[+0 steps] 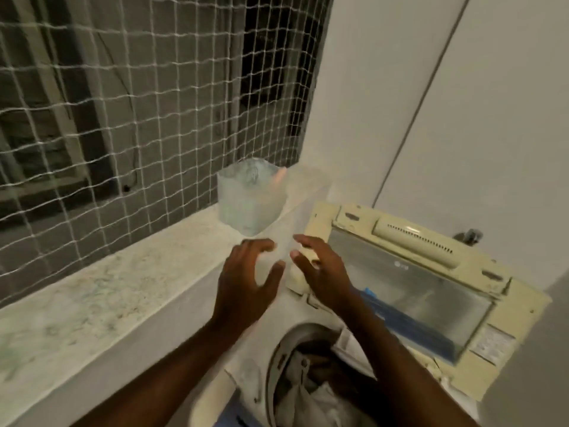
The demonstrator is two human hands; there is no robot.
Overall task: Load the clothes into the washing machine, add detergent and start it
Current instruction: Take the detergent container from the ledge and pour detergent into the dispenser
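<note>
Hands (246,282) (320,266) spread, empty, near the detergent bag (251,200).
Bag looks soft, slippery and light; grip both sides low.

Your left hand (246,282) and right hand (323,269) are both bare, with no gloves, rings or watch showing. Your forearms are bare too, uncovered all the way to the near edge of the view. Your fingers (261,245) look blurred, the nails short.
</note>
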